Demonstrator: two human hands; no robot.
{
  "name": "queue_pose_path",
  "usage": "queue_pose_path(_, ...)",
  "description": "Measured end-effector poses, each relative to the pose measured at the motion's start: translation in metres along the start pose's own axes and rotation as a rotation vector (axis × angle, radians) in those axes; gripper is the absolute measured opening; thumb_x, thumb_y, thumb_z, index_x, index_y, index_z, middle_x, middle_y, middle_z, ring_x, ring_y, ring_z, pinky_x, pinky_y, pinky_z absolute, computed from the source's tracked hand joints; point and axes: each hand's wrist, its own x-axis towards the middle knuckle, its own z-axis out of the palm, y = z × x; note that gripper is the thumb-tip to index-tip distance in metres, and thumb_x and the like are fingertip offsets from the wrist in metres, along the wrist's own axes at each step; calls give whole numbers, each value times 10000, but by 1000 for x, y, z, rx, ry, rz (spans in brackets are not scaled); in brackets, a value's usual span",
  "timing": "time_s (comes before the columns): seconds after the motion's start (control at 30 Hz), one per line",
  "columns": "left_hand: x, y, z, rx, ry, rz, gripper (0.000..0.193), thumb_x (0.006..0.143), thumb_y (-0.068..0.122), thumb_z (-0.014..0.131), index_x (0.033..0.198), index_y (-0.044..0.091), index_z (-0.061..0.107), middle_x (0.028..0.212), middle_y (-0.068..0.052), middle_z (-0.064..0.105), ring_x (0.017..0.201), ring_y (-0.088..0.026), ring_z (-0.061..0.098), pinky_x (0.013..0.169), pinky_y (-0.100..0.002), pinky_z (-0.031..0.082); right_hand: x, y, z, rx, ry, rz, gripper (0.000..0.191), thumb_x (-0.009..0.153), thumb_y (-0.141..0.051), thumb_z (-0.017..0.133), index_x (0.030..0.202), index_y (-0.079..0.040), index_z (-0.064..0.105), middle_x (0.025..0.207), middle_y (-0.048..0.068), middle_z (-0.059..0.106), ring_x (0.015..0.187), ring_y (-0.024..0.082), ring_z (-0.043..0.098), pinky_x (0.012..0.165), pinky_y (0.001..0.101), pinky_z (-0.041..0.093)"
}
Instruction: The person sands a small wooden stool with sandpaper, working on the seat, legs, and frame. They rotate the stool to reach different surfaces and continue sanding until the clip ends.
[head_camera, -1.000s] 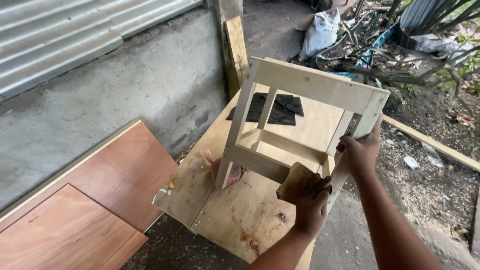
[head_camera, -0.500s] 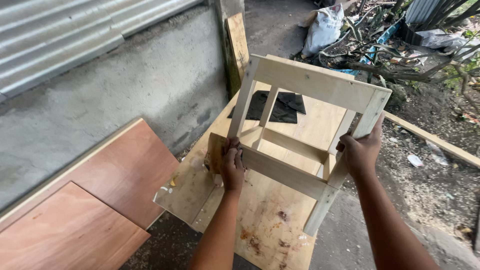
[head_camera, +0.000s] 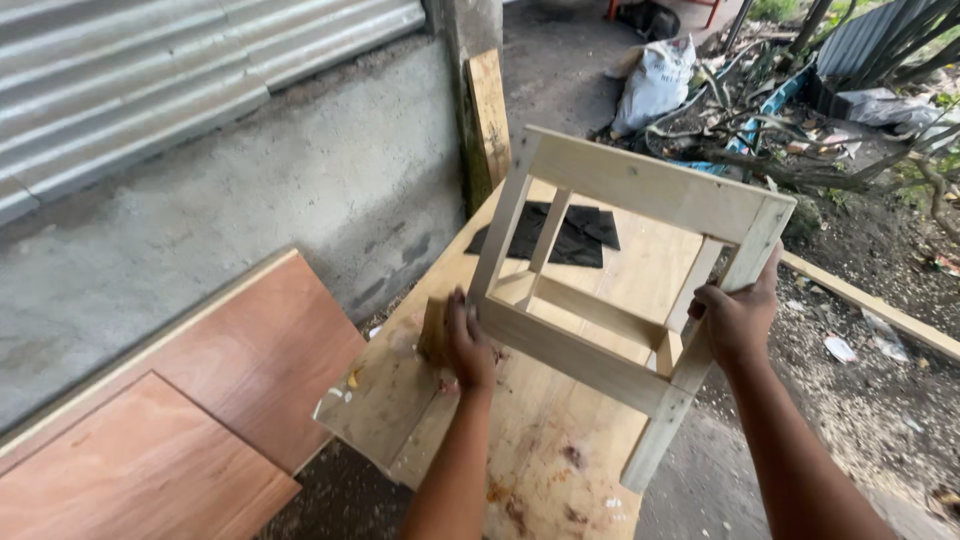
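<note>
From the head view I see my right hand (head_camera: 735, 318) gripping the tilted, assembled wooden frame (head_camera: 620, 290) by one leg above the plywood surface (head_camera: 560, 450), my left hand (head_camera: 468, 345) pressing a sanding block (head_camera: 434, 330) against its lower rail, seemingly mid-sanding.

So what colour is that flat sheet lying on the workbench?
Black sheet, seen in the head view, behind the pale wooden frame.

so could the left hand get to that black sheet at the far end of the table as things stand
Probably not directly. The left hand holds a small wooden block against the wooden frame, and the frame stands between it and the black sheet. Going around the frame's left side looks open.
</note>
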Motion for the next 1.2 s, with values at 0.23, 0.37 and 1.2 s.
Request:
queue_pose_path(0.23, 3, 2, 7, 188, 182, -208, 330, 1023, 40, 530, 1334, -38, 606, 1442, -250, 578, 1329, -378, 558, 1046, -426, 480, 2, -2, 1, -13, 20, 49, 910, 829, 147, 608, 1624, -36, 204, 924, 145, 633, 682, 210, 663, 587, 340, 604)
queue_pose_path(0.37, 12, 3, 9, 159, 98, -73, 363, 1030, 49, 537, 1382, -29, 582, 1413, -261, 582, 1324, -392, 554, 1043, -429, 483, 4, -5, -1, -20, 22, 53, 958, 803, 158, 599, 1629, -56, 164, 922, 127, 625, 686, 200, 665, 588, 334, 603)
queue_pose_path(1.2, 50, 9, 40, 35, 130, -277, 176, 1093, 148, 474, 1069, -2, 563, 1114, -208, 692, 1010, -359, 685, 854, -430, 527, 2, 13, 0, 131, 7, -26, 1116, 771, 178, 581, 1693, -121, 27, 1122, 156, 666, 765, 190, 694, 588, 302, 599)
